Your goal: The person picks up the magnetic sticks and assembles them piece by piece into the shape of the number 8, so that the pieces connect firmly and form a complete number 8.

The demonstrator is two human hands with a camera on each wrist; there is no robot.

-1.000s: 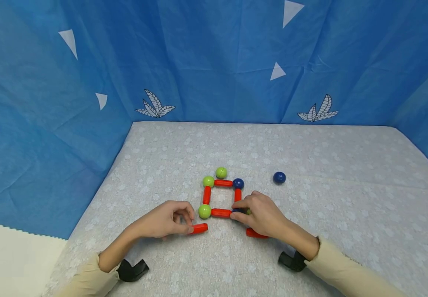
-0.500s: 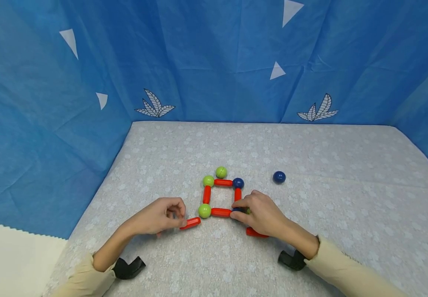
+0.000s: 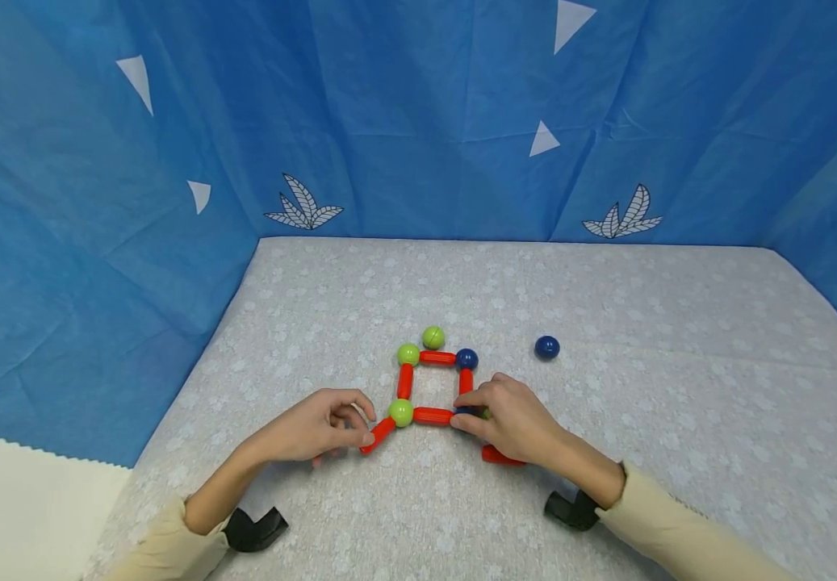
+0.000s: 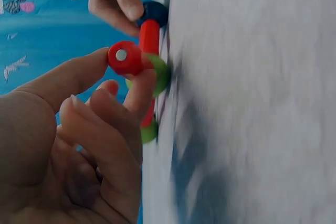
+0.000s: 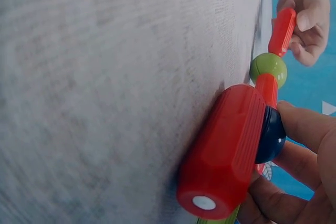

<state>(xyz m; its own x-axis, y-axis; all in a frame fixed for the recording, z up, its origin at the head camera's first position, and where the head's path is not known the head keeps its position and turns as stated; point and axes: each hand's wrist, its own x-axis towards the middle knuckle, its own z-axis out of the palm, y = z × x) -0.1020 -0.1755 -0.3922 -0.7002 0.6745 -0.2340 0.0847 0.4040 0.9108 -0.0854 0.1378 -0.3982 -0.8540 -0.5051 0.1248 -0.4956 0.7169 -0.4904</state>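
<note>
My left hand (image 3: 312,426) pinches a red magnetic rod (image 3: 378,436) between thumb and fingertip. The rod's far end meets the front-left green ball (image 3: 401,412) of a square of rods and balls. In the left wrist view, the rod (image 4: 125,57) points its silver-tipped end at the camera. My right hand (image 3: 511,420) holds the blue ball (image 5: 271,136) at the square's front-right corner, mostly covering it in the head view. Red rods join the corners, with a green ball (image 3: 408,354) back left and a blue ball (image 3: 466,359) back right.
A loose red rod (image 3: 502,456) lies just in front of my right hand. Behind the square is another green ball (image 3: 433,337), and a separate blue ball (image 3: 546,348) sits back right. Part of something green (image 5: 218,220) shows low in the right wrist view. Blue curtains border the cloth-covered table.
My left hand drew back leftward, then came right again. Its red rod has turned to a steeper slant, and its end now touches the front-left green ball. My right hand stays put.
</note>
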